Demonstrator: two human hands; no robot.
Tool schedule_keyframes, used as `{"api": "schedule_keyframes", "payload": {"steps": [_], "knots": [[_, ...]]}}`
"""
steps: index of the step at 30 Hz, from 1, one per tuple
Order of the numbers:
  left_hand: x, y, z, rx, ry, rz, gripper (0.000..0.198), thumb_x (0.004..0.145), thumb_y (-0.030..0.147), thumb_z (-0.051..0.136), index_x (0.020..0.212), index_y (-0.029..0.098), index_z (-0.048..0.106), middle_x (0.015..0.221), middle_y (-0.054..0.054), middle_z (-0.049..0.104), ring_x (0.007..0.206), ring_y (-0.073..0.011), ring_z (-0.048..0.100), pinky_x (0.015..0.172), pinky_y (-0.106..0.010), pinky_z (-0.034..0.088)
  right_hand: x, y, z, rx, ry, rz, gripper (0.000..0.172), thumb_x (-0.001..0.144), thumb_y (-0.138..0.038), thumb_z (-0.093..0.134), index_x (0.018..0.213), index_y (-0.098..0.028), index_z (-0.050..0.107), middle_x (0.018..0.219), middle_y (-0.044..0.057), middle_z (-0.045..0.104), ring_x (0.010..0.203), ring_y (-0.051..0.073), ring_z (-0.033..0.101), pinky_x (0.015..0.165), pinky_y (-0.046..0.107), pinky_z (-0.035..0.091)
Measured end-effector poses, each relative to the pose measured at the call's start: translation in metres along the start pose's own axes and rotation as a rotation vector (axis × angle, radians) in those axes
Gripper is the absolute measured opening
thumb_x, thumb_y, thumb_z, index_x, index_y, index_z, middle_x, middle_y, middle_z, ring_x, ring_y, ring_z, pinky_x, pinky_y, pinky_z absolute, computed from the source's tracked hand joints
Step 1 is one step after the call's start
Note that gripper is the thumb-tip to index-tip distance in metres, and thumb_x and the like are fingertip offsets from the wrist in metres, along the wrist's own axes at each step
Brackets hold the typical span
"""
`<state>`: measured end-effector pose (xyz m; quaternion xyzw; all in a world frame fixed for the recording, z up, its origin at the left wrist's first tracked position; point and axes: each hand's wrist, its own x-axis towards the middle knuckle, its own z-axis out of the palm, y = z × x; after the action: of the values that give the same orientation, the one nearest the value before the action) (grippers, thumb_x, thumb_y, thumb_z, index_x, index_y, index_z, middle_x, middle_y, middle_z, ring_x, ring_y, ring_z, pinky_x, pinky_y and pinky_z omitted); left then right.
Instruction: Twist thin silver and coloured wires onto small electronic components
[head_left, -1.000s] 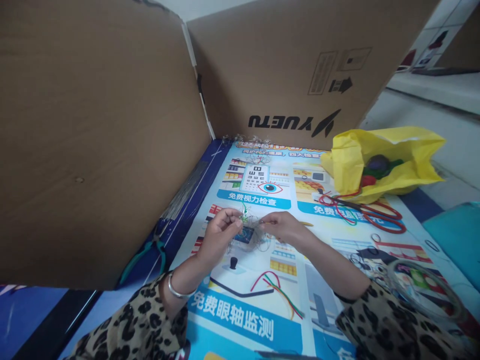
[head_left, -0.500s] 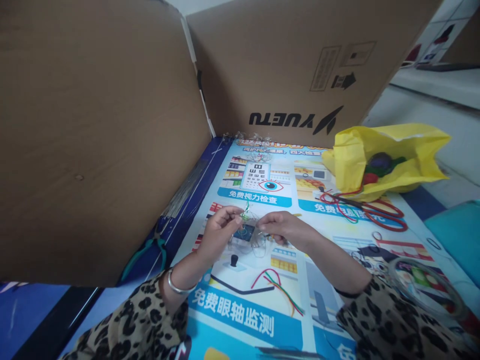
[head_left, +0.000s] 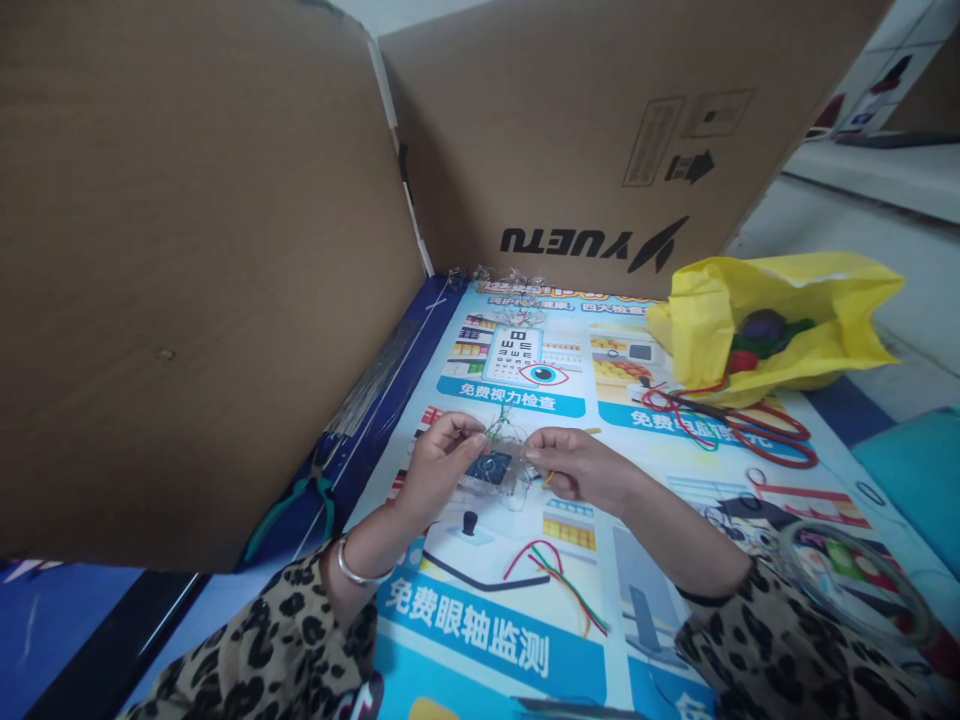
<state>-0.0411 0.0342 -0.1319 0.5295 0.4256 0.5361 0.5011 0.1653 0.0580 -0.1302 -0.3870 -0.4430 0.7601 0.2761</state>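
A small figure of thin bent wire (head_left: 516,478), with green thread at its top, is held between my two hands over the printed poster. My left hand (head_left: 442,465) pinches its left side with thumb and forefinger; a silver bangle circles that wrist. On the other side my right hand (head_left: 574,462) closes its fingertips on the wire. A bit of yellow-orange strand shows under the right fingers. The fine wire blends with the print behind it, so its exact shape is hard to make out. Short red, green and orange cords (head_left: 559,575) lie just below the hands.
Cardboard panels (head_left: 570,120) stand at the left and back. Pliers (head_left: 300,500) and straight wires (head_left: 367,385) lie left. To the right are a yellow bag (head_left: 705,320), red-handled scissors (head_left: 772,432) and a wire coil (head_left: 795,560). More wire pieces (head_left: 517,285) sit at the back.
The wire piece has turned a little between my fingers, its green-threaded end shifting slightly right. My right hand has moved slightly right and down; both hands keep their pinch.
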Motion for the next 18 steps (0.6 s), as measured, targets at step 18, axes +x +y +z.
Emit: {"api": "schedule_keyframes", "payload": {"steps": [18], "knots": [[0.006,-0.012,-0.006,0.283,0.034,0.214,0.002,0.08,0.019,0.059,0.081,0.017,0.058,0.084,-0.003,0.061,0.082,-0.0145,0.058,0.077,-0.027,0.045,-0.011,-0.003,0.022,-0.257,0.264,-0.188,0.029,0.068,-0.042,0.068,0.068,-0.019,0.049,0.054,-0.004,0.057,0.036,0.004,0.035,0.037,0.019,0.022]]}}
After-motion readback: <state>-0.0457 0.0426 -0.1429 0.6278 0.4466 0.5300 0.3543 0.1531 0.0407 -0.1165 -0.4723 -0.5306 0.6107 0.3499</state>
